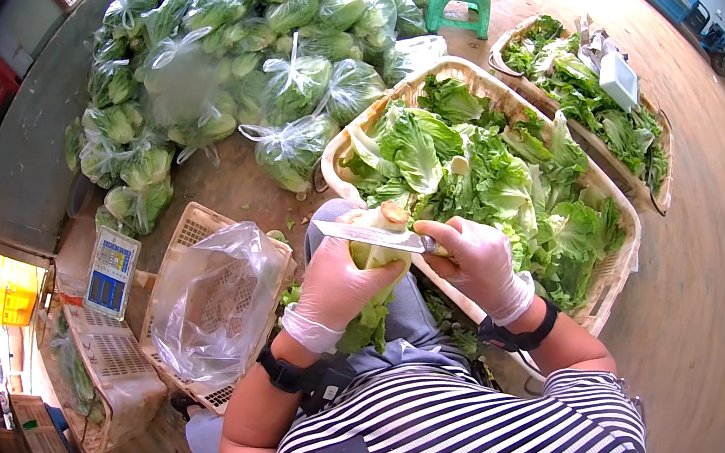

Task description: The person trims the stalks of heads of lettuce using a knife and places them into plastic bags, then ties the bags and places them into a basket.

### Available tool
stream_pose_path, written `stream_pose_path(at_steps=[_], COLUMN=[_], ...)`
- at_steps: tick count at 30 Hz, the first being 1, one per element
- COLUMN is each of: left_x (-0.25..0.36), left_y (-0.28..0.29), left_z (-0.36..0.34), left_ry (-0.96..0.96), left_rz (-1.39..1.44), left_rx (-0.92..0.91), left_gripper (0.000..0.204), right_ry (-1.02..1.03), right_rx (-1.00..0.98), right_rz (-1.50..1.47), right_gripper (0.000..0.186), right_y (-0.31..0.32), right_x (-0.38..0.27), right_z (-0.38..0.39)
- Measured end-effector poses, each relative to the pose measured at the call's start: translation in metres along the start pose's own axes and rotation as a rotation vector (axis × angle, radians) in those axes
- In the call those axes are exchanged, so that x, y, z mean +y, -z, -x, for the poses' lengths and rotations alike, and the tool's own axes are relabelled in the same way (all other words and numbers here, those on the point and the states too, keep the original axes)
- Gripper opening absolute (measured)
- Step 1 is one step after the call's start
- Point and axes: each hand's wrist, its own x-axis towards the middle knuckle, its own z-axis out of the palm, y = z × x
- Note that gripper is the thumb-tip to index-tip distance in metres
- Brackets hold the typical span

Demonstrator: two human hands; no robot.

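Note:
My left hand (338,281), in a clear glove, is wrapped round a head of leafy lettuce (374,256) above my lap. Its cut stem end points up and away from me, and the leaves hang down below my palm. In my gloved right hand (480,265) is a knife (370,236), gripped by its handle. The blade points left and lies across the lettuce just below the stem end; whether it cuts in, I cannot tell. Beyond my hands, a large crate (334,166) is heaped with loose lettuce leaves (483,174).
Bagged lettuce heads (294,85) are piled at the far left. A green stool (459,2) stands behind them. Another leaf-filled crate (666,169) sits far right. Near left are a bag-lined crate (175,245), a scale display (111,271) and a further crate (105,347).

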Motion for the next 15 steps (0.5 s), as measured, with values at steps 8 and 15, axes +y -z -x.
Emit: stream_pose_path(at_steps=[8, 15], left_x=[-0.01, -0.022], left_y=[-0.01, -0.016], left_z=[-0.005, -0.004], left_ry=[-0.091, -0.067], left_rz=[-0.093, -0.206], left_rx=[-0.015, 0.072], left_gripper=[0.055, 0.061], right_ry=[-0.028, -0.071], right_rx=[0.038, 0.073], right_rz=[0.038, 0.032], right_gripper=[0.037, 0.035], right_y=[-0.004, -0.004], right_x=[0.001, 0.001], right_z=[0.01, 0.014])
